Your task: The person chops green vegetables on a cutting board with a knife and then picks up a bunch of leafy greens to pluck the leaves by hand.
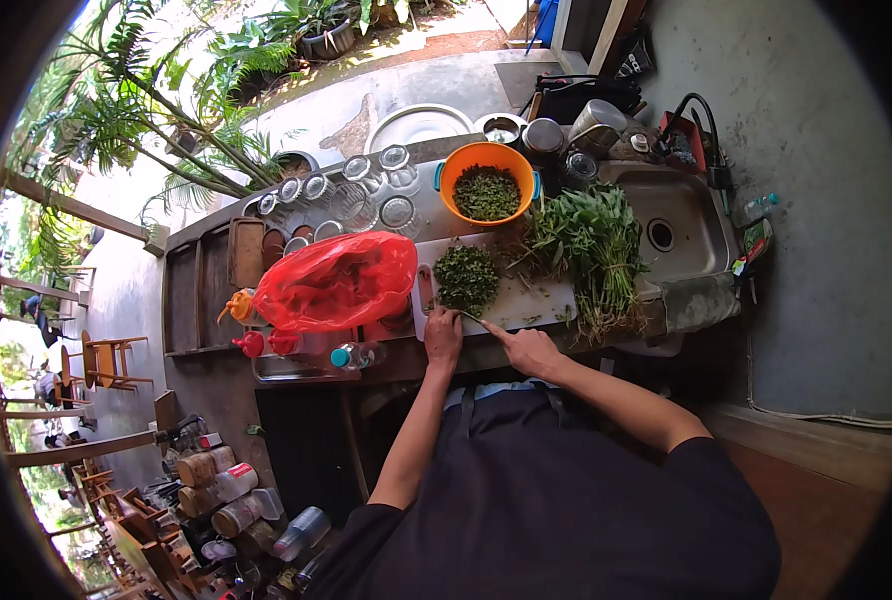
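Observation:
My right hand [528, 350] is closed round the handle of a knife [479, 320], whose blade points left toward my other hand. Fingers bent together, my left hand [444, 338] rests at the near edge of a white cutting board [556, 297]; what it pinches, if anything, is too small to tell. Just beyond it a heap of chopped greens [466, 279] lies on the board. More cut leaves fill an orange bowl [449, 190] with blue handles behind the board. A large bunch of long-stemmed greens [594, 245] lies over the board's right end, roots toward me.
A red plastic bag [338, 283] stands left of the board, with a clear bottle [358, 356] in front. Several upturned glasses [398, 212] line the back. At right is a steel sink [701, 205] with a cloth [701, 303] on its front edge.

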### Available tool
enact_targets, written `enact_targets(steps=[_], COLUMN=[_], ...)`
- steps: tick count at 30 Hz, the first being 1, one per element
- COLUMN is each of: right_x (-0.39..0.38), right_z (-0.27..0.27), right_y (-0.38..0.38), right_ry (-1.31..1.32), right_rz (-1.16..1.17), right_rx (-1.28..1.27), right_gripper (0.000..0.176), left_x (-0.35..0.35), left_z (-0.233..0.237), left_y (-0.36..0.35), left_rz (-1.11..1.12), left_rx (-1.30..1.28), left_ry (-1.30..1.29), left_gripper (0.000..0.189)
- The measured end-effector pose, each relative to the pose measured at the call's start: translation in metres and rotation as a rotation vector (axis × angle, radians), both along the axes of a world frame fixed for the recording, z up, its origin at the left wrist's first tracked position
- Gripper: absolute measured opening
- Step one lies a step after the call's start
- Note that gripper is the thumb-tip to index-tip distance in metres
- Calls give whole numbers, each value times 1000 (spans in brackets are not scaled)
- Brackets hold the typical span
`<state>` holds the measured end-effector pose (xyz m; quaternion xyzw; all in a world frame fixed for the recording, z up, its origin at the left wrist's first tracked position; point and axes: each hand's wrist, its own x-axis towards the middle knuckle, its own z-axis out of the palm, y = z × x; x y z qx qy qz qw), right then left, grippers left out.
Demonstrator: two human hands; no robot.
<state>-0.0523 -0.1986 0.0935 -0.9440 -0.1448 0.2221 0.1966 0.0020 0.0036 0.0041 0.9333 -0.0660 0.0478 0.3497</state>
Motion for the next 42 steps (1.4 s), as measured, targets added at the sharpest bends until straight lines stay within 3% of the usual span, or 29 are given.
enact_targets(steps=[15, 23, 42], right_x=[-1, -8, 3], right_z=[-21, -44, -18], right_y=[5, 6, -13], right_ry=[61, -4, 30], right_rz=[-36, -83, 52], right_rx=[-52, 33, -35], right_gripper=[76, 82, 71], left_x=[0, 0, -6], left_z=[-6, 4, 9], left_y=[3, 4, 5], left_rz=[15, -53, -35], left_rx=[-94, 25, -38], left_ry=[-17, 22, 31], left_gripper=[10, 13, 17])
